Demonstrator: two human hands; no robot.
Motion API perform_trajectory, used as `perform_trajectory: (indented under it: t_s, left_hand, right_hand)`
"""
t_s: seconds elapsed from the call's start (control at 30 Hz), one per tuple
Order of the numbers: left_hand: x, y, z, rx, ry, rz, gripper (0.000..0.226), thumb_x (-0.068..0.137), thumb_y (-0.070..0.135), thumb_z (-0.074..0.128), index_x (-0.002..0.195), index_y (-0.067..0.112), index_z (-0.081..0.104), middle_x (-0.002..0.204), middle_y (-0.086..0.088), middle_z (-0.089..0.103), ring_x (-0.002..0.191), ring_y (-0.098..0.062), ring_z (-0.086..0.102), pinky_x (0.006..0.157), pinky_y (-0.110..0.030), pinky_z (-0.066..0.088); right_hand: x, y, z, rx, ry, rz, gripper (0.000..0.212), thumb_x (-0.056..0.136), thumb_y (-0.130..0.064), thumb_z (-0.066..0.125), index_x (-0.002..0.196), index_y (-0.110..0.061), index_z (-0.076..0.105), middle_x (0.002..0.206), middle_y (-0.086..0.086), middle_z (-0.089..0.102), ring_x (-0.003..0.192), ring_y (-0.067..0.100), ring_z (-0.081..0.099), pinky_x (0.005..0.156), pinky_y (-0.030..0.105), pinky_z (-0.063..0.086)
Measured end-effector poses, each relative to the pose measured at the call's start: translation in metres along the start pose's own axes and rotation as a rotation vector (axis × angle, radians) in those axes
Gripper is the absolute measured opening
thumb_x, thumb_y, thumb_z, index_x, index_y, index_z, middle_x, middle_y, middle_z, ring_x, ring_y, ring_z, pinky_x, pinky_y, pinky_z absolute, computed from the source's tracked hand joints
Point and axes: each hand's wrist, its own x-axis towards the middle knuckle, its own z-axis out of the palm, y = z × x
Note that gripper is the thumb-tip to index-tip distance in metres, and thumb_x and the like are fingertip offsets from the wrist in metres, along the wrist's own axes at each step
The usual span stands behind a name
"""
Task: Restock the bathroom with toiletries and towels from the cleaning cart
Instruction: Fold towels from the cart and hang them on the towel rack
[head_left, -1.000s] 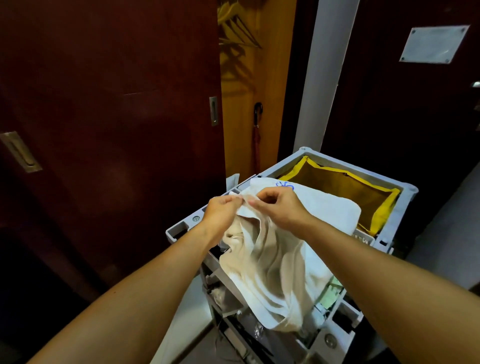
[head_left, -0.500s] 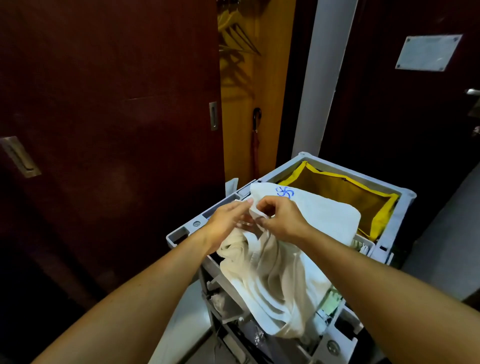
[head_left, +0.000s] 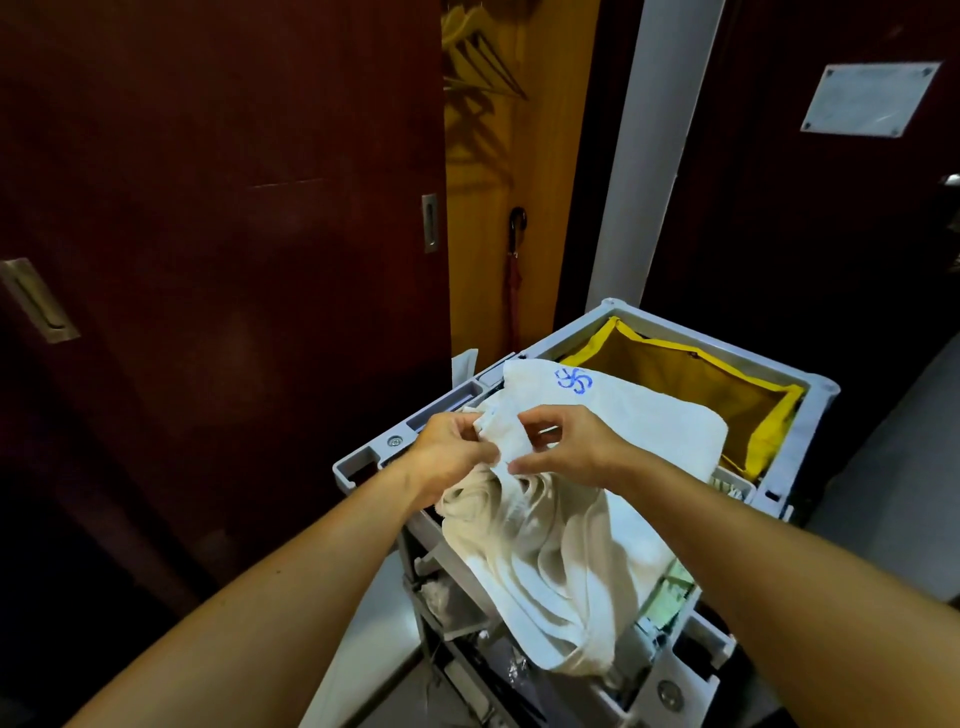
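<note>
Both hands pinch one towel corner: left hand (head_left: 451, 451), right hand (head_left: 563, 446). Towel (head_left: 545, 540) drapes over cart (head_left: 810, 410) edge; hanging end may snag lower shelf clutter when lifted.

White towel (head_left: 649, 431), blue mark; yellow bag (head_left: 769, 431).

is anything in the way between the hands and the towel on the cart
Nothing visible. Both hands already hold the cream towel: the left hand and right hand pinch its bunched top edge above the grey cart. It drapes over a folded white towel with a blue mark.
</note>
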Motion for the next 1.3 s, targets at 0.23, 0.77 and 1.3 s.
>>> perform_trajectory:
  t_s: [0.23, 0.77, 1.3]
  left_hand:
    - [-0.001, -0.002, 0.004, -0.083, -0.041, 0.017, 0.026, 0.079, -0.007, 0.075, 0.095, 0.014, 0.075, 0.09, -0.005, 0.078, 0.084, -0.018, 0.075, 0.064, -0.02, 0.056]
    - [-0.001, -0.006, 0.009, -0.003, 0.117, 0.022, 0.013, 0.088, -0.002, 0.069, 0.099, 0.001, 0.073, 0.094, -0.016, 0.076, 0.086, -0.028, 0.073, 0.081, -0.039, 0.058]
    - [-0.004, -0.008, 0.003, 0.035, 0.132, -0.07, 0.038, 0.081, -0.009, 0.06, 0.1, 0.023, 0.069, 0.086, -0.005, 0.075, 0.076, -0.023, 0.073, 0.065, -0.036, 0.062]
  right_hand:
    - [-0.002, -0.005, 0.0, -0.162, -0.036, 0.017, 0.066, 0.077, -0.011, 0.083, 0.137, -0.019, 0.057, 0.117, 0.002, 0.068, 0.092, 0.013, 0.066, 0.084, 0.024, 0.054]
    - [-0.007, -0.006, 0.003, -0.269, 0.103, -0.065, 0.017, 0.09, -0.031, 0.069, 0.078, -0.021, 0.063, 0.073, -0.003, 0.061, 0.072, 0.014, 0.057, 0.064, 0.024, 0.039]
    - [-0.006, -0.011, -0.013, -0.121, 0.689, 0.046, 0.022, 0.106, -0.023, 0.036, 0.093, -0.013, 0.051, 0.091, 0.006, 0.058, 0.072, 0.013, 0.048, 0.055, 0.023, 0.031]
